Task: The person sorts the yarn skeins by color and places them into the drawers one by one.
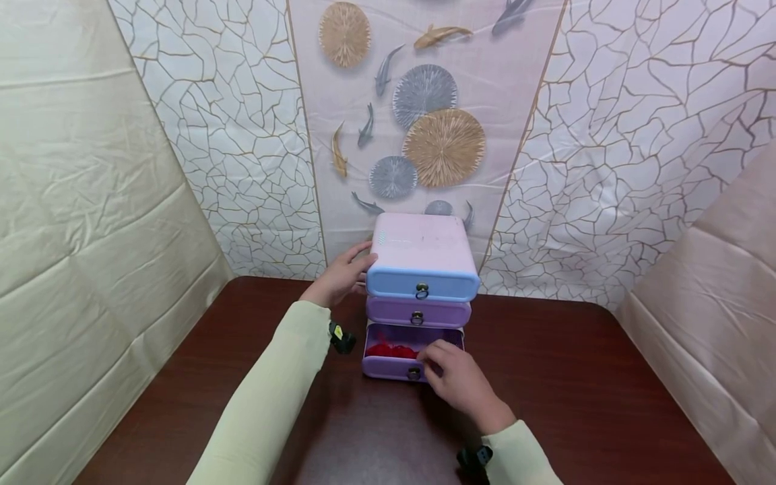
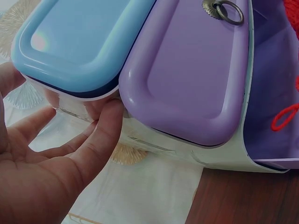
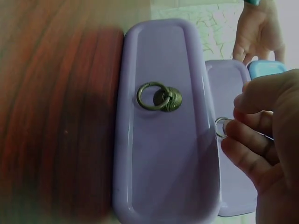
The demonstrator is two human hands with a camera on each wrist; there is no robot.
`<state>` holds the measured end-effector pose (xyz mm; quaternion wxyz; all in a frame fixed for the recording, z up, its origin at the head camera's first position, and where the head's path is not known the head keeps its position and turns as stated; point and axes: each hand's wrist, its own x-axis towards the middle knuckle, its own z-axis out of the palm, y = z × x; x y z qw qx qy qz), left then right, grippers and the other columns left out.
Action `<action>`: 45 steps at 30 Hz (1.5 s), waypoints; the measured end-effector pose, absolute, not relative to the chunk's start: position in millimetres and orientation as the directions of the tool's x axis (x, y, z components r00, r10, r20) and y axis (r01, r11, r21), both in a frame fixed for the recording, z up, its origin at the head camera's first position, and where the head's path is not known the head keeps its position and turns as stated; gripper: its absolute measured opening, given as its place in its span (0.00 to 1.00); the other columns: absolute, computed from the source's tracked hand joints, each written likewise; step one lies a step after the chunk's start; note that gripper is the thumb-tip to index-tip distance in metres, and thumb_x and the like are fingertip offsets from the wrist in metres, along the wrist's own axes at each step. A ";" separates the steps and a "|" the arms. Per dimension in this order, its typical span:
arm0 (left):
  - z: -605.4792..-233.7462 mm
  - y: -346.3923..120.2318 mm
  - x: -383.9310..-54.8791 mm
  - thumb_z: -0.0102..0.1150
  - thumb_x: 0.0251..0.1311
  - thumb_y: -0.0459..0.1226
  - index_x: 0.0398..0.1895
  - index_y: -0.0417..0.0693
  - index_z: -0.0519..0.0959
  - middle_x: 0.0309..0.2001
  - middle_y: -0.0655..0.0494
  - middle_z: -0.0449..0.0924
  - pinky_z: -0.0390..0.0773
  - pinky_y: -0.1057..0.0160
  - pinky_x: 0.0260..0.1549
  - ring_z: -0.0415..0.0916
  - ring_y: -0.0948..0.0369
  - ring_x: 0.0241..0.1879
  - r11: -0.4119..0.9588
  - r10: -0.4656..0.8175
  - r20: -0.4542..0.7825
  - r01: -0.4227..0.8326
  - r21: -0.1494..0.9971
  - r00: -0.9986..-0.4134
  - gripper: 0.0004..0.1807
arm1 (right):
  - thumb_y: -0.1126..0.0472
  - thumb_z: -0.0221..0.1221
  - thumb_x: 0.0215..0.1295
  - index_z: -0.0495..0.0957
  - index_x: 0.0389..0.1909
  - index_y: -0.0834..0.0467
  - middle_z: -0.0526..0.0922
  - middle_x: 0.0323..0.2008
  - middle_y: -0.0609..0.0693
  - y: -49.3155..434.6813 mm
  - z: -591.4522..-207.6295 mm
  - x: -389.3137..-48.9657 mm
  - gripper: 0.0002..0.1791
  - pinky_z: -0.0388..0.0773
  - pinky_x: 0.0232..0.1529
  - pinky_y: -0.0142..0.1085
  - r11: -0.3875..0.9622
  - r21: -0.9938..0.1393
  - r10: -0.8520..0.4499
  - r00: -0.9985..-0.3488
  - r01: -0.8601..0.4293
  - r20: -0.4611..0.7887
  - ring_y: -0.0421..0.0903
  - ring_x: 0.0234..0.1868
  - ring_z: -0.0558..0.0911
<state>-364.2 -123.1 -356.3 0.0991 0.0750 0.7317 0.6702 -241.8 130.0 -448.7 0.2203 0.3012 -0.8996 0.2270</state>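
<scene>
A small three-drawer cabinet [image 1: 424, 239] has a pale pink top, a blue upper drawer [image 1: 394, 281] and a purple middle drawer [image 1: 388, 310], both closed. Its purple bottom drawer [image 1: 388, 368] is pulled out, with red yarn [image 1: 391, 350] inside; a loop of it shows in the left wrist view. My left hand [image 1: 342, 277] rests against the cabinet's left side with its fingers extended. Over the right part of the bottom drawer is my right hand [image 1: 459, 380], its fingers loosely bent. In the right wrist view I see nothing between those fingers.
The cabinet stands on a dark reddish-brown table [image 1: 576, 377], near its back edge. Behind it hangs a patterned cloth [image 1: 242, 135]; beige cloth [image 1: 79, 236] covers the left and right sides. Each drawer front bears a brass ring pull [image 3: 154, 96].
</scene>
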 end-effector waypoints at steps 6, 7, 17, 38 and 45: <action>-354.9 -123.2 -363.3 0.49 0.71 0.50 0.75 0.63 0.55 0.53 0.38 0.77 0.83 0.53 0.39 0.80 0.52 0.45 0.097 0.241 -0.052 -0.029 0.995 -0.969 0.31 | 0.62 0.66 0.57 0.83 0.36 0.50 0.80 0.33 0.38 129.1 -451.0 -235.0 0.06 0.81 0.39 0.35 0.710 -0.261 -0.499 -0.730 -0.654 0.467 0.35 0.35 0.78; -354.4 -123.1 -362.8 0.49 0.71 0.50 0.75 0.63 0.56 0.54 0.38 0.77 0.83 0.54 0.39 0.80 0.52 0.45 0.095 0.241 -0.052 -0.030 0.995 -0.969 0.31 | 0.61 0.66 0.58 0.83 0.36 0.49 0.81 0.34 0.38 129.1 -451.6 -234.3 0.06 0.81 0.40 0.35 0.713 -0.264 -0.504 -0.737 -0.649 0.450 0.35 0.36 0.78; -354.3 -123.3 -362.1 0.50 0.70 0.51 0.75 0.64 0.55 0.56 0.36 0.75 0.82 0.50 0.45 0.79 0.51 0.47 0.100 0.250 -0.056 -0.032 0.994 -0.967 0.32 | 0.58 0.65 0.60 0.82 0.42 0.51 0.85 0.39 0.43 127.4 -457.9 -230.0 0.09 0.81 0.45 0.39 0.730 -0.264 -0.549 -0.771 -0.630 0.322 0.38 0.42 0.83; -355.5 -123.0 -363.0 0.50 0.70 0.50 0.75 0.62 0.56 0.53 0.39 0.77 0.83 0.52 0.41 0.81 0.52 0.46 0.096 0.239 -0.038 -0.015 0.995 -0.970 0.32 | 0.53 0.60 0.65 0.81 0.53 0.52 0.87 0.42 0.51 111.5 -461.0 -231.3 0.17 0.83 0.43 0.45 0.807 -0.337 -0.483 -0.870 -0.485 0.097 0.44 0.39 0.86; -355.6 -123.8 -363.3 0.50 0.70 0.50 0.75 0.62 0.56 0.53 0.39 0.77 0.83 0.52 0.41 0.81 0.52 0.45 0.088 0.241 -0.042 -0.021 0.996 -0.970 0.32 | 0.52 0.60 0.64 0.78 0.55 0.54 0.85 0.45 0.53 107.2 -461.9 -230.6 0.19 0.81 0.45 0.48 0.832 -0.326 -0.460 -0.887 -0.450 0.050 0.50 0.44 0.84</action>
